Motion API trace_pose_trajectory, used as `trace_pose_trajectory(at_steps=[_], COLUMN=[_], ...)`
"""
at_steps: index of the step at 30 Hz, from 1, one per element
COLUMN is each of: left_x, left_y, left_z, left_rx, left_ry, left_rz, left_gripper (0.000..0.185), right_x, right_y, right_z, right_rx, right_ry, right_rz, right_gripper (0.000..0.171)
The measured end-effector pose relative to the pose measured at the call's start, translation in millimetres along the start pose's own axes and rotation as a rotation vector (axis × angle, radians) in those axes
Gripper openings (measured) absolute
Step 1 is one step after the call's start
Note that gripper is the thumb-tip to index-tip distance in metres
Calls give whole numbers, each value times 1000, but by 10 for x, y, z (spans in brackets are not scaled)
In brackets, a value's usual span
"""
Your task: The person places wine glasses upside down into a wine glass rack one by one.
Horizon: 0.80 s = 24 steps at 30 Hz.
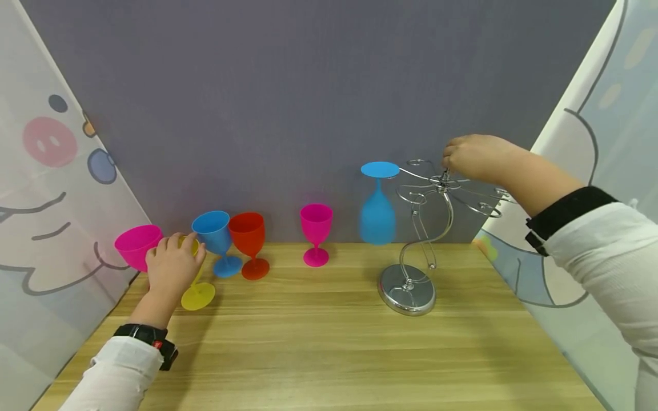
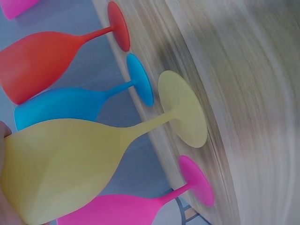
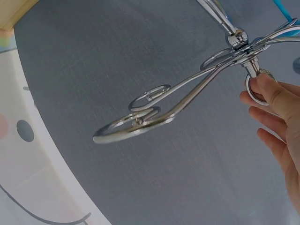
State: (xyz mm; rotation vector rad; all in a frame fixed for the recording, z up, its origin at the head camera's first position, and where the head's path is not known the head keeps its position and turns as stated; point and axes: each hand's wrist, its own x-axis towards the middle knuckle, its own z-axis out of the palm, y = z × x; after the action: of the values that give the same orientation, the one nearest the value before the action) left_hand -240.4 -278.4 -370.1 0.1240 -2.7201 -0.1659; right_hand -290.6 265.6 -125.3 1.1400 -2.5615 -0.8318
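My left hand (image 1: 173,264) grips a yellow plastic goblet (image 1: 197,297) by its bowl, from above. The goblet stands upright, its foot at the tabletop; in the left wrist view its bowl (image 2: 65,164) shows, with fingers at the rim. My right hand (image 1: 475,157) pinches the small ring (image 3: 255,96) on top of a chrome stemware rack (image 1: 408,294), thumb against the ring. The rack has a round base, a curved stem and several looped arms. A blue goblet (image 1: 378,222) hangs upside down by its foot from the rack's left arm.
Close to the left hand are a pink goblet (image 1: 137,245), another blue goblet (image 1: 218,234) and a red goblet (image 1: 249,234). A second pink goblet (image 1: 316,225) stands near the grey back panel (image 1: 308,85). Printed side panels (image 1: 46,200) flank the wooden table (image 1: 308,348).
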Motion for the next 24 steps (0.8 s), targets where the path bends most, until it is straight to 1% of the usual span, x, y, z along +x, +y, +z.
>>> trace_pose_trajectory(at_steps=[3, 6, 13, 16, 18, 20, 22, 24], left_x=[-12, -3, 53, 58, 48, 32, 9, -13], left_y=[-15, -16, 12, -14, -28, -41, -46, -49], left_z=[-5, -10, -44, -57, -62, -63, -70, -88], left_rx=[-8, -13, -28, -44, -52, -60, -63, -69], left_ry=[-7, -7, -49, -57, -60, -52, -37, -21], left_rz=[-5, 3, 24, 14, -4, -21, -30, -32], left_gripper=[47, 48, 49, 50, 50, 50, 50, 49], right_x=[-6, -38, -141, -168, -183, -205, -233, -274], right_y=[-15, -31, -52, -53, -62, -81, -125, -187], right_z=[21, 25, -95, -156, -194, -231, -270, -298], right_rx=[-2, 21, 108, 144, 204, 297, 389, 462], right_ry=[25, 46, 99, 83, 61, 39, 45, 81], right_rz=[0, 31, 161, 249, 316, 383, 427, 442], right_gripper=[11, 16, 32, 41, 50, 59, 66, 70])
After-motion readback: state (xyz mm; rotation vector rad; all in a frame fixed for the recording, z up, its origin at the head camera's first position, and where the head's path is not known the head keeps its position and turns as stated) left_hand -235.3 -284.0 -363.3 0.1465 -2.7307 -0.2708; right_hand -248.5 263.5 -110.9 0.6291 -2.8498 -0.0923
